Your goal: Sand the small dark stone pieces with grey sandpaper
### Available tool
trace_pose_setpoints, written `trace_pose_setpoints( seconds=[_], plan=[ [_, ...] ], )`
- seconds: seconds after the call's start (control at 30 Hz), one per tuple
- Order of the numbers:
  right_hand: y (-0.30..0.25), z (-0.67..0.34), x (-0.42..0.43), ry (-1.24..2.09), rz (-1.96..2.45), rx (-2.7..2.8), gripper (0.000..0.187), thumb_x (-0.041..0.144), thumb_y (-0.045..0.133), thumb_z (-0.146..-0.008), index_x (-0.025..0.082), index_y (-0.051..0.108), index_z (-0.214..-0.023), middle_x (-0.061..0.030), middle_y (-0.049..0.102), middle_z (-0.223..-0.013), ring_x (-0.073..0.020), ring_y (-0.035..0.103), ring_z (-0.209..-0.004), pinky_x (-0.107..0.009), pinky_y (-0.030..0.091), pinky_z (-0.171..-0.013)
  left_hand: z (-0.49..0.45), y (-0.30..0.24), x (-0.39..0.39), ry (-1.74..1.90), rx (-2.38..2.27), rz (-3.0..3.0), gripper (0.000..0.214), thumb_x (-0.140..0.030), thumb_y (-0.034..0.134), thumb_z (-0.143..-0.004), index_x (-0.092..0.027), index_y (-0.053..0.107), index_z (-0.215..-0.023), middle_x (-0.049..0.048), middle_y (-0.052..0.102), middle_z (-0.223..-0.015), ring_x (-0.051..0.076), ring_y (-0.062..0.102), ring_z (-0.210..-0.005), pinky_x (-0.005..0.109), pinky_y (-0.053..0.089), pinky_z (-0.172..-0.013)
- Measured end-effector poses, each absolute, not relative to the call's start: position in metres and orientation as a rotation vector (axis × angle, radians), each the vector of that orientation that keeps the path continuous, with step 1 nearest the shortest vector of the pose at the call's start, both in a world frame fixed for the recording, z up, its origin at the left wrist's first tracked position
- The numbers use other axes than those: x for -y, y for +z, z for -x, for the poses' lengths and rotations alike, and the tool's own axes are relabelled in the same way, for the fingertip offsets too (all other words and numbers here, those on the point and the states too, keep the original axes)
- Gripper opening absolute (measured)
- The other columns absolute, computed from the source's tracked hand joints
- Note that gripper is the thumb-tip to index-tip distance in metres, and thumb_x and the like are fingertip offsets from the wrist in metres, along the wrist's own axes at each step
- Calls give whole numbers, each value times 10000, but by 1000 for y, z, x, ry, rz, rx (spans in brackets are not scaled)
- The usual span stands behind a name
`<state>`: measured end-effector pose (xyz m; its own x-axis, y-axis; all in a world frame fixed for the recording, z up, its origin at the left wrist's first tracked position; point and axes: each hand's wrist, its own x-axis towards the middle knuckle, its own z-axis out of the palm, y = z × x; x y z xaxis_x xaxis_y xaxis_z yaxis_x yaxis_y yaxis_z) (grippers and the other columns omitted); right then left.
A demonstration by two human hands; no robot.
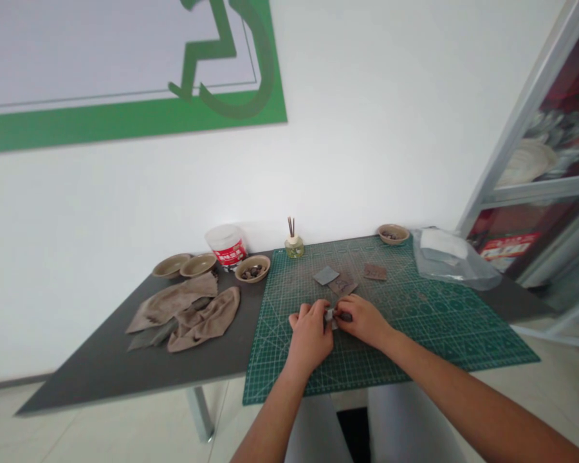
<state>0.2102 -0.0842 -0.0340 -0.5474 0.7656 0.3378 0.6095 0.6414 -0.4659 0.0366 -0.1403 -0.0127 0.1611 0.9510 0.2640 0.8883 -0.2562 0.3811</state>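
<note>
My left hand (309, 335) and my right hand (359, 320) meet over a green cutting mat (444, 328). The left fingers pinch a small folded grey sheet, probably abrasive paper (330, 318). My right fingers grip a small dark piece (345, 316), which presses against that sheet. Most of the piece is hidden by the fingers. Just beyond my hands lie a grey square sheet (325, 275) and a brown sheet (342, 285). Another brown sheet (375, 272) lies further right.
A grey table (101, 360) holds two bowls of dark pieces (252, 269) (390, 234), two other bowls (171, 265) (197, 264), a white tub (226, 246), a reed diffuser (294, 247), beige cloths (193, 312) and a plastic bag (451, 260). A wall stands behind.
</note>
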Motion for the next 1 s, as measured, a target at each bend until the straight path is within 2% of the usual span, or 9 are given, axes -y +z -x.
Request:
trace_pose_setpoints(
  seconds=[1.0],
  plan=[
    [-32, -205, 77, 398, 1035, 2381, 76, 216, 686, -780, 199, 652, -846, -27, 652, -909, -201, 557, -919, -315, 404, -841, -38, -7, 145, 649, -1833, -2287, 333, -142, 497, -799, -267, 497, -1108, 32, 634, -1110, 259, 470, -1027, 380, 293, -795]
  ],
)
